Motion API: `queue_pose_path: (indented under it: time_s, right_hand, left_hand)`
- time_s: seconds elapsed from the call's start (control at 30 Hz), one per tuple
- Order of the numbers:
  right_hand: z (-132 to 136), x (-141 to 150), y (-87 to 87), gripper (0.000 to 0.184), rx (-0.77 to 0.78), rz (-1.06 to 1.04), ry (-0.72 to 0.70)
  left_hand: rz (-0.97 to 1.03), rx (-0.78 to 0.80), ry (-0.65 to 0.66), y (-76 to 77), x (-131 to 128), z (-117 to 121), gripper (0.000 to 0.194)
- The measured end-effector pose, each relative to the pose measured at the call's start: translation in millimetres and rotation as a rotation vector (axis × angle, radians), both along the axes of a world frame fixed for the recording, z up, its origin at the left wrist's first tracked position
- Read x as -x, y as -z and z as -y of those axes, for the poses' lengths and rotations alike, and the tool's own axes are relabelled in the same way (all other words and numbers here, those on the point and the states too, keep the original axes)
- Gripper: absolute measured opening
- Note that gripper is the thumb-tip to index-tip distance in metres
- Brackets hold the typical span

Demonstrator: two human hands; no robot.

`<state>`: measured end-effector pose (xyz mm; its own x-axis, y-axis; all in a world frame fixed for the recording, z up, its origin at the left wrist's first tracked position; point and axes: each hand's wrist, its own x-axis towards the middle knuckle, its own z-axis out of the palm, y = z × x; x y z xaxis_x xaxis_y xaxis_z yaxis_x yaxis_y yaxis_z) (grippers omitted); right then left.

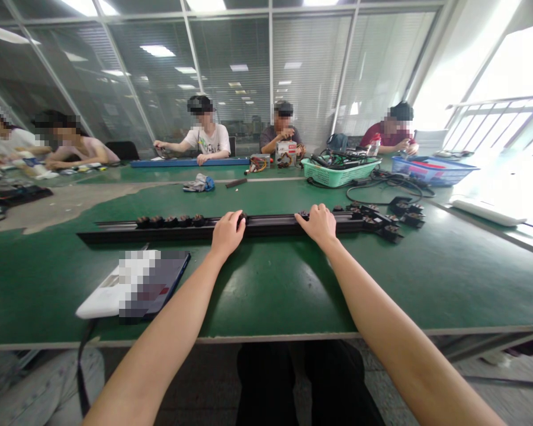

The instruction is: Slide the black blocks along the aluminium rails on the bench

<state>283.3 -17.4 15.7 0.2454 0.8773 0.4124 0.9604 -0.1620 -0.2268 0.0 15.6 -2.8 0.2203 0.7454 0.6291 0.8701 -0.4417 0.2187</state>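
A long black rail (177, 235) lies across the green table in front of me. Several small black blocks (185, 220) with brownish tops sit in a row on its left part. At the rail's middle, my left hand (226, 235) is closed around a small black block, partly visible beside the thumb. Farther right, my right hand (322, 225) bends over the rail, its fingers closed at another small black block that shows by the thumb and is mostly covered. More black blocks (384, 222) are bunched at and beyond the rail's right end.
A white device (104, 296) and a dark-blue flat item (177, 275) lie at front left. Gloves (199, 183), a green basket (337, 173) of cables, a blue basket (439, 171) and a white bar (486, 212) are farther back. Several people sit across the table.
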Motion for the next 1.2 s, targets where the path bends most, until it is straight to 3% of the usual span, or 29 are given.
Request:
queue_pose_path:
  time_s: [0.73, 1.2]
  right_hand:
    - [-2.9, -1.5, -1.2, 0.035, -0.100, 0.026, -0.049]
    - [0.1, 4.9, -5.3, 0.038, -0.077, -0.009, 0.018]
  left_hand:
    - [-0.010, 0.008, -0.007, -1.3, -0.8, 0.1, 0.040]
    - [-0.007, 0.010, 0.001, -1.0, -0.6, 0.2, 0.042]
